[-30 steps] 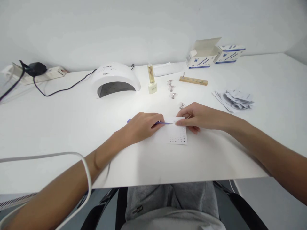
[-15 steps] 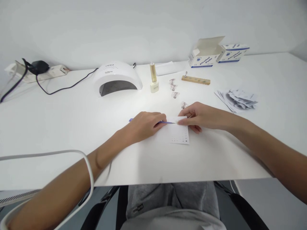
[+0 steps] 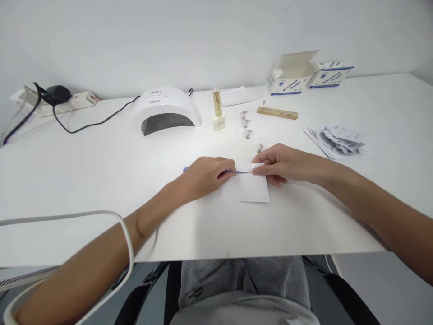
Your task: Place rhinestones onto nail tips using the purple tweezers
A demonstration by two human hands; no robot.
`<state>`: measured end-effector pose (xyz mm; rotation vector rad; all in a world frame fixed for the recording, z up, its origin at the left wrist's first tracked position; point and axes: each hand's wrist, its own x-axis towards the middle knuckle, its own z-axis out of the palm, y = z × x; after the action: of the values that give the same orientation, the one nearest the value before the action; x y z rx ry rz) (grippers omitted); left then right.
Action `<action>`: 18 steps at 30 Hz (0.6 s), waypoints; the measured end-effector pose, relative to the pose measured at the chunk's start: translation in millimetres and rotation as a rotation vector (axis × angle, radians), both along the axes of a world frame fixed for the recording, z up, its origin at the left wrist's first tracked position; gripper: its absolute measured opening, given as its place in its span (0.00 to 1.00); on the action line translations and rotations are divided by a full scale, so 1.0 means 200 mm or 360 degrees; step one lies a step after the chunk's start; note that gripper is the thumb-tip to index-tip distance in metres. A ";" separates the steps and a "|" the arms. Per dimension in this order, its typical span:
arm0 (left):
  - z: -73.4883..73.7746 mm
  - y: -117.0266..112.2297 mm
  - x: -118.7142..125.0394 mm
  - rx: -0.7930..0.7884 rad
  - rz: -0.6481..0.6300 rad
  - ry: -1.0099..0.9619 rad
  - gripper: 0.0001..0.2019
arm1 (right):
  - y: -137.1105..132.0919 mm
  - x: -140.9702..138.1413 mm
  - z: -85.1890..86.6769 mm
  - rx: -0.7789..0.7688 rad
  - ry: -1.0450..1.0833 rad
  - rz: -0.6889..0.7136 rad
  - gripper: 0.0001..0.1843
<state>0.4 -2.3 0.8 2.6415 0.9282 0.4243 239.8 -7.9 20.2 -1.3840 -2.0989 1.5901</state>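
A small white sheet [image 3: 254, 189] printed with rows of tiny dark and shiny marks, like a sticker sheet, is in front of me near the middle of the table. My right hand [image 3: 275, 164] is closed at its upper right edge, thumb across the face. My left hand [image 3: 211, 174] is closed around a thin purple tool [image 3: 239, 171]. Its fine pale tip points right and meets the sheet beside my right thumb. Whether the tool is tweezers I cannot tell. Just beyond my right fingers stands a small clear nail tip on a holder [image 3: 260, 147].
Behind are a nail lamp [image 3: 165, 106], a gold-capped bottle [image 3: 218, 113], several nail tips [image 3: 248, 134] and a wooden strip [image 3: 277, 113]. Alcohol pad boxes [image 3: 289, 85] stand at the wall. Scraps of paper [image 3: 338, 142] lie right. A white cable [image 3: 123, 225] loops over my left forearm.
Both hands stay almost where they were, with the tool tip still at the sheet. The printed marks look fainter and the sheet's shine differs, suggesting a slight tilt. The whole view shifts a little.
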 end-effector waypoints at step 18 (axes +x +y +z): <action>0.00 0.00 0.00 -0.0021 0.0015 -0.0003 0.10 | 0.00 -0.01 0.01 -0.0072 0.0025 -0.0025 0.15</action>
<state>1.0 -2.0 1.0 2.6257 0.9397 0.4215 238.7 -8.3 22.6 -1.3941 -2.0500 1.6471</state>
